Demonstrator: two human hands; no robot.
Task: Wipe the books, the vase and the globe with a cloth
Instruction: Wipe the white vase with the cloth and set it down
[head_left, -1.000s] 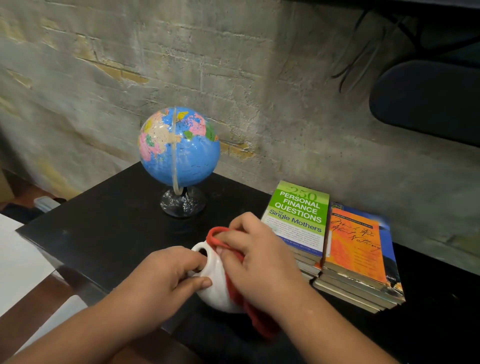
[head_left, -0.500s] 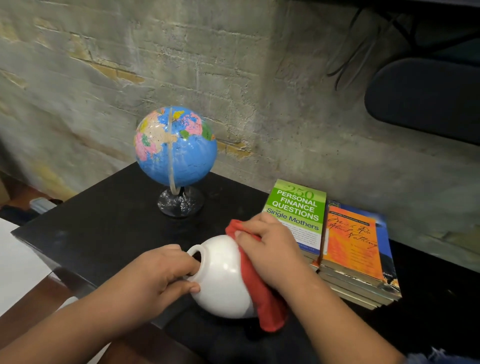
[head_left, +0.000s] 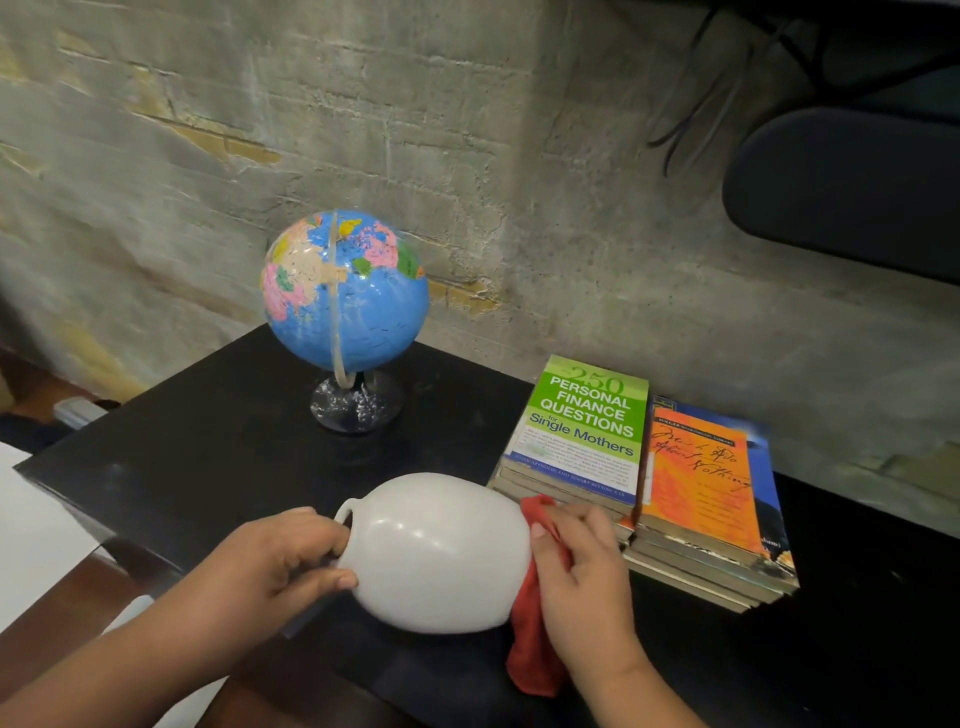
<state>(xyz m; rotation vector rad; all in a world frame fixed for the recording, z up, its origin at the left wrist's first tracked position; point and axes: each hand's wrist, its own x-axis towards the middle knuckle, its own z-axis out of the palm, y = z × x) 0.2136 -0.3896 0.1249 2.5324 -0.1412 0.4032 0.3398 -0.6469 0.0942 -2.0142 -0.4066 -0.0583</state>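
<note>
White glossy vase (head_left: 441, 551) is lying lengthwise left-right, neck pointing left; left hand (head_left: 270, 566) gripping its neck, right hand (head_left: 582, 577) pinching cloth (head_left: 535, 665)

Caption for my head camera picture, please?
Left hand holds the white vase sideways; right hand presses red cloth to it.

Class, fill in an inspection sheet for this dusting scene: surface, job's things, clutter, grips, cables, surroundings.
Surface: black table.
Job's things: white vase tipped sideways; red cloth against its base; globe upright on stand; books in two stacks.
Clutter: nothing seen.
Grips: left hand holds the vase neck; right hand holds the cloth to the vase.
Cables: dark cables hang at upper right.
Surroundings: rough brick wall; dark rounded pad at right.
</note>
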